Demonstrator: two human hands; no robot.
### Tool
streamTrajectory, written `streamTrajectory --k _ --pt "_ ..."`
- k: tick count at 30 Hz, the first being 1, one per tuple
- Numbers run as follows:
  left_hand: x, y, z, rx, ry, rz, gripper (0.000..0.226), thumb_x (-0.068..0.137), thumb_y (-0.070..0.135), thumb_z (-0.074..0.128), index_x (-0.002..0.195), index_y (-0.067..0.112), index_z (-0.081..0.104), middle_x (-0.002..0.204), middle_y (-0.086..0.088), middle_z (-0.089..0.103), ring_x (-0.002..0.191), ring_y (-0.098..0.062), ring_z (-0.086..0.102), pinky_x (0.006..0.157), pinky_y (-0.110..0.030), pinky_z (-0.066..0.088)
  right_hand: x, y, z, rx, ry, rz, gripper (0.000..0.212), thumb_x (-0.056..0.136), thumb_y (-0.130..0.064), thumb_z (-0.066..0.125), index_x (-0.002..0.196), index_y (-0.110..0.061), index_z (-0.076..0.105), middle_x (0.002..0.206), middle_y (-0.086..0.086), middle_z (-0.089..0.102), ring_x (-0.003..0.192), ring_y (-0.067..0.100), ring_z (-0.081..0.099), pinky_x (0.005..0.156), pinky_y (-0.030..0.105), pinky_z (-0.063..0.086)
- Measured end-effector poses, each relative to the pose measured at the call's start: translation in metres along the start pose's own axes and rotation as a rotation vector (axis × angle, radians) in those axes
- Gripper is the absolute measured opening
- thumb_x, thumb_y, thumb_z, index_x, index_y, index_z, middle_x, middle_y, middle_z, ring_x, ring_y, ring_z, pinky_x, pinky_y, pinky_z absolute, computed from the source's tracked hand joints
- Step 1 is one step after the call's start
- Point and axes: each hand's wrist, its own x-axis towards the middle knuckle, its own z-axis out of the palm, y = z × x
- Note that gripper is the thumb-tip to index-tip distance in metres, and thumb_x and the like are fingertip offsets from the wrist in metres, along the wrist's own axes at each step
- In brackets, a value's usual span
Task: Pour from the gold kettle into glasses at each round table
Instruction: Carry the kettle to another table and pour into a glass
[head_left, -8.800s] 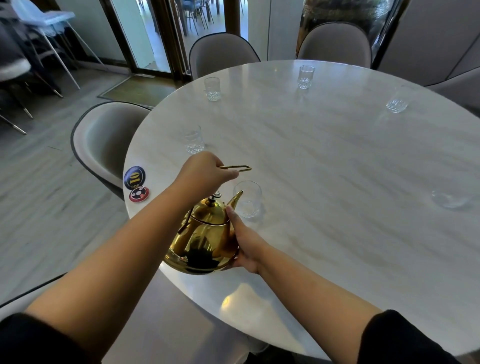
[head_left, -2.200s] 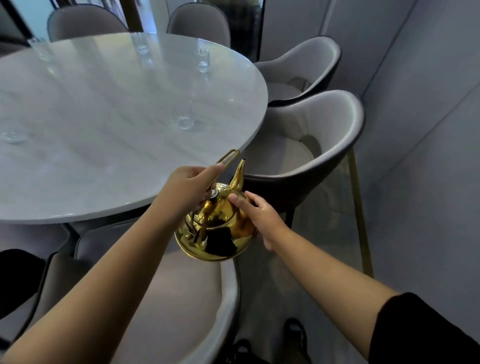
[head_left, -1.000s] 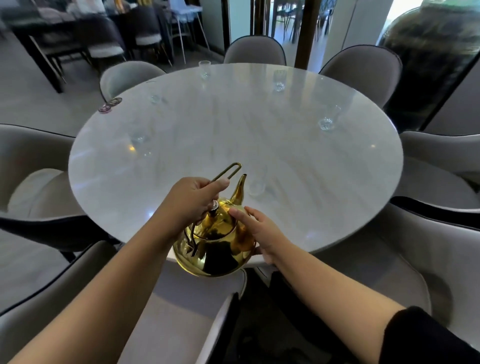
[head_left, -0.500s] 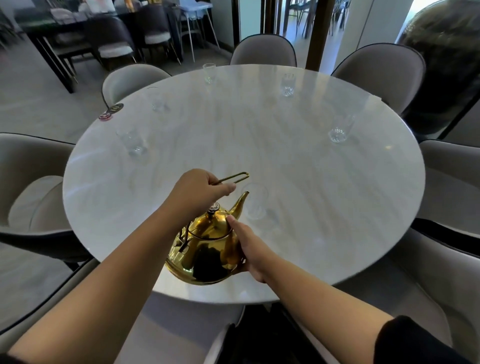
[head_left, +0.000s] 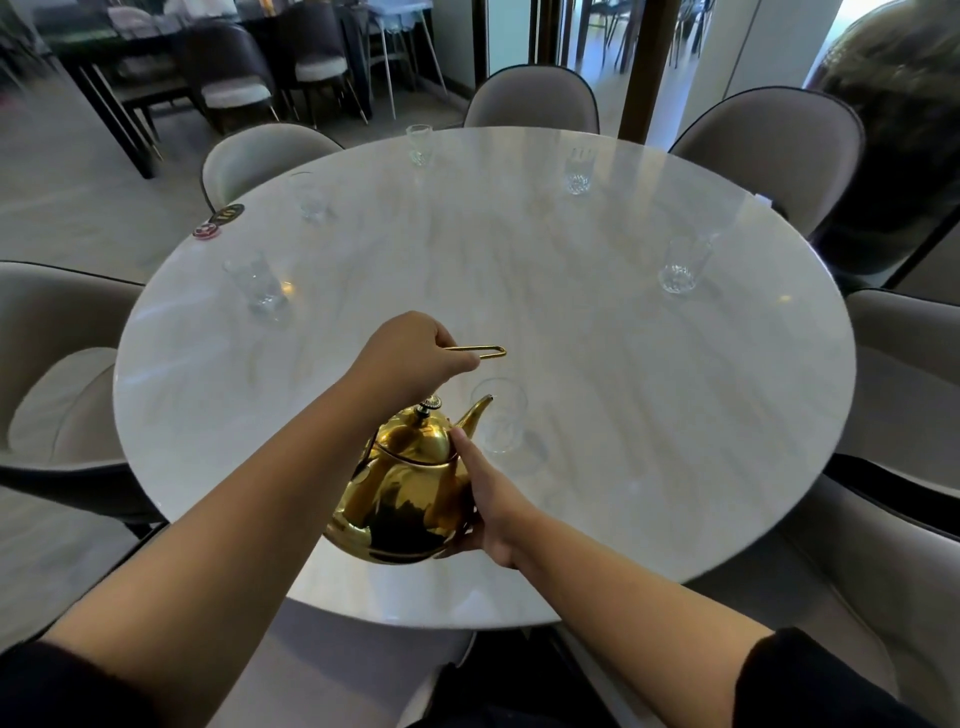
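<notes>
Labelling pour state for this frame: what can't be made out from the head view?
- Whether water leaves the kettle spout: too fine to see.
- Fill level in the nearest glass: clear and blurred.
- Left hand grip on the handle: fingers hidden by its back.
- Right hand palm: behind the kettle.

Around the nearest glass (head_left: 497, 415) the desk (head_left: 597, 364) lies open; five other glasses stand well apart, ringing its rim.

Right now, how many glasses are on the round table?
6: one by the gold kettle spout, two left, two at the far edge, one right. Arms might hide more.
</notes>
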Motion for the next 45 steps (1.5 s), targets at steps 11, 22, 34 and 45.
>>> streamTrajectory --k 11,22,34,45 --pt "0.012 0.007 0.004 0.054 -0.016 -0.013 0.036 0.084 0.035 0.066 0.085 0.000 0.073 0.074 -0.015 0.062 0.061 -0.020 0.050 0.057 -0.029 0.037 0.003 -0.002 -0.006 0.053 -0.023 0.038 0.062 0.087 -0.074 0.037 0.119 -0.025 0.055 0.098 0.002 0.063 0.089 0.025 0.062 0.087 0.050 0.055" --pt "0.013 0.014 0.001 0.069 -0.038 -0.038 0.039 0.085 0.033 0.066 0.081 -0.005 0.071 0.066 -0.013 0.051 0.048 -0.016 0.036 0.051 -0.027 0.030 0.002 -0.007 -0.008 0.058 -0.050 0.046 0.063 0.085 -0.075 0.039 0.120 -0.025 0.054 0.100 0.002 0.062 0.091 0.027 0.061 0.089 0.053 0.054" --pt "0.018 0.017 -0.001 0.042 -0.054 -0.077 0.037 0.085 0.032 0.067 0.088 -0.005 0.071 0.070 -0.013 0.056 0.049 -0.015 0.038 0.052 -0.026 0.032 0.002 -0.010 -0.010 0.048 -0.051 0.055 0.064 0.085 -0.075 0.040 0.122 -0.024 0.053 0.100 0.005 0.062 0.092 0.030 0.062 0.087 0.054 0.055" --pt "0.017 0.020 -0.002 0.059 -0.059 -0.083 0.035 0.086 0.032 0.066 0.090 -0.003 0.070 0.059 -0.004 0.050 0.048 -0.014 0.039 0.049 -0.025 0.031 0.003 -0.011 -0.011 0.066 -0.055 0.071 0.052 0.085 -0.074 0.040 0.098 -0.026 0.058 0.098 0.005 0.061 0.091 0.030 0.062 0.089 0.055 0.054"
